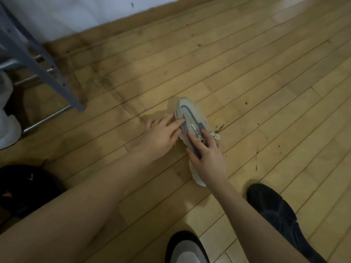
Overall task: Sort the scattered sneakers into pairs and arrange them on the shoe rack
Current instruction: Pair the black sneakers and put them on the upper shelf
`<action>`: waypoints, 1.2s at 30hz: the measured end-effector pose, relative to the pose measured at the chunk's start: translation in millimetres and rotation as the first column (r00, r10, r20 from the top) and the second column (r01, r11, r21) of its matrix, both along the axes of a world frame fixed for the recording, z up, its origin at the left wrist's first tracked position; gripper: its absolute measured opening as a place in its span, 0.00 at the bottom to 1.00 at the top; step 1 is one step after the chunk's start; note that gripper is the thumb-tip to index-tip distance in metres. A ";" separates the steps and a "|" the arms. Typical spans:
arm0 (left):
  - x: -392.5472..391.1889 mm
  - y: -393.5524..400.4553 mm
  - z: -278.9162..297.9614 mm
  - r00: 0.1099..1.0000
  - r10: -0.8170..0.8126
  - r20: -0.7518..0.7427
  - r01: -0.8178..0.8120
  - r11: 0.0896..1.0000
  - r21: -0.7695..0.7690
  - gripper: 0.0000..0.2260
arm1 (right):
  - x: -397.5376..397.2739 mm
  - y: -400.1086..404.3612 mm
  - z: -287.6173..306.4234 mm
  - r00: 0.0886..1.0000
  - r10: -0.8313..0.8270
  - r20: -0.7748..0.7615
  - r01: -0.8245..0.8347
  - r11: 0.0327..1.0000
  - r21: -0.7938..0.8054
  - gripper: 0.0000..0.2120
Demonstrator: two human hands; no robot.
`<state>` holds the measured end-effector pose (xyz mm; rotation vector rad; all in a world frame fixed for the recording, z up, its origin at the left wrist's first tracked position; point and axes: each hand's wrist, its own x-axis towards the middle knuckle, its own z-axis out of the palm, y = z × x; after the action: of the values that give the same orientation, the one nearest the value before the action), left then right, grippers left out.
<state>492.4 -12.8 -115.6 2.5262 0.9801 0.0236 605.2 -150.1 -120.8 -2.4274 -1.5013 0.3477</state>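
While both bare forearms reach forward over the wooden floor (247, 76), a grey-and-white sneaker (190, 118) lies near the middle of the head view, toe pointing away from the person. Its mesh upper faces up and its pale sole rests on the boards. The right hand (209, 158) lies over the rear half of the sneaker, fingers (206, 135) spread and pressed on the laces and tongue; whether they have closed into a grip cannot be told. The left hand (161, 133) sits just beside the shoe's left flank, fingers extended and loose, fingertips touching the grey side panel. A scrap of white lace (216, 135) pokes out at the shoe's right side. At the upper left stands a grey metal shoe rack (38, 59) with chrome bars, well apart from the sneaker, with a white shoe (7, 130) at its foot. A dark sneaker (271, 204) lies at lower right, a black-and-white shoe (186, 249) shows at the bottom edge, and a black shoe (22, 186) lies at lower left.
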 end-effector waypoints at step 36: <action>-395.5 -45.1 16.1 0.738 0.669 -0.089 -0.658 0.742 0.130 0.22 | -342.8 88.1 22.8 0.717 0.696 -0.045 -0.691 0.699 -0.187 0.25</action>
<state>96.9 -57.9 -99.5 2.1240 1.9353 0.1189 262.4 -62.0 -98.1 -1.8683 -2.4734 0.6249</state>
